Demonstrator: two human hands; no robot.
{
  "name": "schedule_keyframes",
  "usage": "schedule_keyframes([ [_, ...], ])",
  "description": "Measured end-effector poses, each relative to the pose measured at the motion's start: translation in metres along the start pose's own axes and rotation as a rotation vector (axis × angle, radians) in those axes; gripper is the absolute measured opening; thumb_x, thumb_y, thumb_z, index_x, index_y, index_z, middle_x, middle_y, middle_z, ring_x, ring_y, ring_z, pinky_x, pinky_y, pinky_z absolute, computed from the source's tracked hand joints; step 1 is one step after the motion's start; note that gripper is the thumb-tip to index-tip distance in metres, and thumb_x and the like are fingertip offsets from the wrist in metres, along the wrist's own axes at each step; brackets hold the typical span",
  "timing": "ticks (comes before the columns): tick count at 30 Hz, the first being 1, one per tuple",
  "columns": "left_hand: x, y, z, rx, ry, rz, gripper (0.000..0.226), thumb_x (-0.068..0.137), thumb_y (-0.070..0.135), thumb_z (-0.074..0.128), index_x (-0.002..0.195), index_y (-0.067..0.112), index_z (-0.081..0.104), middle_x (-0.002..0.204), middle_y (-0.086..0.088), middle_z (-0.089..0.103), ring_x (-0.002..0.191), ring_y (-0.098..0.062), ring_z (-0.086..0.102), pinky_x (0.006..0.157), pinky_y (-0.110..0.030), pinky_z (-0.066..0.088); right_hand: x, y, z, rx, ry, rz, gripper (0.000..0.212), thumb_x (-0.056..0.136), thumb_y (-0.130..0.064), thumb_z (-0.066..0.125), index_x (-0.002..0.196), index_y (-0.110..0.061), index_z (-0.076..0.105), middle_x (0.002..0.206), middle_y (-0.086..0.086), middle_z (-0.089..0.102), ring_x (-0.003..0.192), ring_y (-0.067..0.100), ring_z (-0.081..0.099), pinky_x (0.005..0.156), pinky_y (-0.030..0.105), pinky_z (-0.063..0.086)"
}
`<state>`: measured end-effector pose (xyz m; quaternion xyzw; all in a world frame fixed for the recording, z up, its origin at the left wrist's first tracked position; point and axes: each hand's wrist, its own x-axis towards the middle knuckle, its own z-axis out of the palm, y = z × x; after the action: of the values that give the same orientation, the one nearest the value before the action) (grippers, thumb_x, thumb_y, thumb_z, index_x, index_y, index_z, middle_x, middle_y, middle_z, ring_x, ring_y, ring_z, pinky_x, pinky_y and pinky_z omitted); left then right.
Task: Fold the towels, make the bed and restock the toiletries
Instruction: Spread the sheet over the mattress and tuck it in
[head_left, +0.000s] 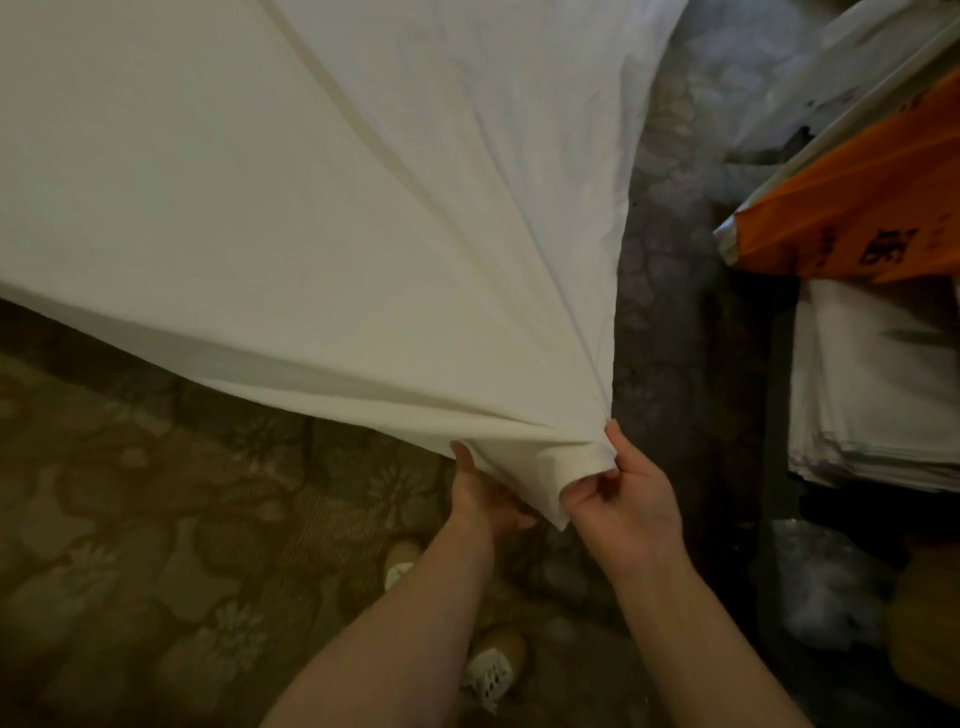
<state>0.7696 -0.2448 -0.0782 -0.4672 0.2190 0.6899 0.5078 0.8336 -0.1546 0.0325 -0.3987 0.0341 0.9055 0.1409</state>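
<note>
Head view: white sheet (311, 208) stretched above patterned carpet (156, 519), its gathered corner pinched by right hand (623, 499); left hand (483, 499), partly hidden beneath, apparently grips the adjoining edge.

White sheet (311, 208), corner gripped by left hand (483, 499) and right hand (628, 499); patterned carpet (156, 545) beneath; orange bag (857, 208) right.

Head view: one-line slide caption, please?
Left hand and right hand grip a gathered corner of the white sheet, stretched taut above patterned carpet.
</note>
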Motion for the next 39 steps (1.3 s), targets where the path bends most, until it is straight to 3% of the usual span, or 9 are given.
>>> schedule_keyframes([
  [4, -0.006, -0.003, -0.005, -0.179, -0.187, 0.104, 0.055, 0.087, 0.033, 0.06, 0.135, 0.009, 0.051, 0.123, -0.023, 0.06, 0.113, -0.04, 0.054, 0.08, -0.059, 0.052, -0.002, -0.003, 0.002, -0.098, -0.004, 0.002, 0.073, 0.023, 0.001, 0.095, 0.093, 0.005, 0.074, 0.116, 0.018, 0.066, 0.099, 0.018, 0.063, 0.079, 0.025, 0.053],
  [7, -0.037, -0.005, -0.022, -0.15, -0.131, 0.188, 0.048, 0.087, 0.024, 0.059, 0.132, 0.009, 0.054, 0.118, -0.021, 0.063, 0.107, -0.038, 0.057, 0.086, -0.055, 0.049, -0.005, -0.001, 0.004, -0.284, 0.082, -0.083, 0.027, 0.083, -0.011, 0.065, 0.11, -0.004, 0.065, 0.113, 0.013, 0.067, 0.1, 0.024, 0.063, 0.08, 0.034, 0.057],
  [9, -0.068, -0.011, -0.045, -0.057, -0.036, 0.205, 0.043, 0.087, 0.026, 0.062, 0.125, 0.009, 0.059, 0.118, -0.02, 0.064, 0.11, -0.037, 0.059, 0.092, -0.054, 0.047, -0.003, -0.004, -0.001, -0.437, 0.174, -0.201, 0.021, 0.096, -0.013, 0.05, 0.115, -0.01, 0.06, 0.118, 0.012, 0.064, 0.107, 0.027, 0.06, 0.093, 0.041, 0.052],
  [14, -0.162, -0.041, -0.087, 0.12, 0.109, 0.371, 0.031, 0.089, 0.022, 0.058, 0.111, 0.002, 0.063, 0.104, -0.016, 0.071, 0.099, -0.033, 0.064, 0.081, -0.045, 0.05, -0.003, 0.027, -0.025, -0.575, 0.384, -0.099, 0.036, 0.094, -0.027, 0.056, 0.126, -0.01, 0.054, 0.127, 0.01, 0.058, 0.109, 0.028, 0.057, 0.097, 0.045, 0.046],
  [19, -0.195, -0.048, -0.087, 0.205, 0.083, 0.474, 0.051, 0.076, 0.018, 0.065, 0.124, 0.001, 0.057, 0.115, -0.018, 0.067, 0.102, -0.033, 0.066, 0.074, -0.041, 0.058, -0.049, 0.108, -0.015, -0.765, 0.247, 0.27, 0.027, 0.085, -0.026, 0.067, 0.1, -0.004, 0.064, 0.095, 0.017, 0.07, 0.093, 0.035, 0.062, 0.08, 0.044, 0.051],
  [22, -0.21, -0.031, -0.071, 0.134, 0.064, 0.494, 0.047, 0.078, 0.013, 0.065, 0.123, 0.002, 0.057, 0.117, -0.019, 0.065, 0.107, -0.037, 0.062, 0.088, -0.049, 0.051, -0.067, 0.119, -0.004, -0.816, 0.223, 0.195, 0.018, 0.088, -0.013, 0.064, 0.099, 0.001, 0.063, 0.092, 0.019, 0.069, 0.087, 0.035, 0.063, 0.075, 0.042, 0.051],
  [32, -0.243, 0.107, -0.029, -0.038, 0.098, 0.555, 0.022, 0.093, 0.014, 0.055, 0.071, 0.01, 0.051, 0.05, -0.002, 0.055, 0.042, -0.011, 0.053, 0.042, -0.021, 0.048, -0.107, 0.092, 0.023, -0.89, 0.191, -0.097, 0.02, 0.086, -0.012, 0.065, 0.104, -0.012, 0.055, 0.1, 0.011, 0.063, 0.092, 0.03, 0.057, 0.087, 0.044, 0.045],
  [36, -0.261, 0.13, -0.038, 0.115, 0.172, 0.701, 0.016, 0.096, 0.016, 0.054, 0.107, 0.005, 0.057, 0.091, -0.01, 0.062, 0.084, -0.023, 0.06, 0.088, -0.043, 0.051, -0.114, 0.098, 0.029, -0.781, 0.238, -0.071, 0.032, 0.086, -0.017, 0.065, 0.115, -0.01, 0.052, 0.102, 0.015, 0.06, 0.093, 0.034, 0.056, 0.088, 0.048, 0.045],
  [39, -0.289, 0.118, -0.053, 0.203, 0.154, 0.827, 0.013, 0.097, 0.014, 0.051, 0.105, 0.007, 0.058, 0.094, -0.006, 0.063, 0.084, -0.02, 0.059, 0.08, -0.041, 0.052, -0.118, 0.102, 0.031, -0.661, 0.244, -0.027, 0.03, 0.089, -0.021, 0.062, 0.115, -0.01, 0.054, 0.101, 0.014, 0.062, 0.092, 0.034, 0.056, 0.085, 0.049, 0.046],
])
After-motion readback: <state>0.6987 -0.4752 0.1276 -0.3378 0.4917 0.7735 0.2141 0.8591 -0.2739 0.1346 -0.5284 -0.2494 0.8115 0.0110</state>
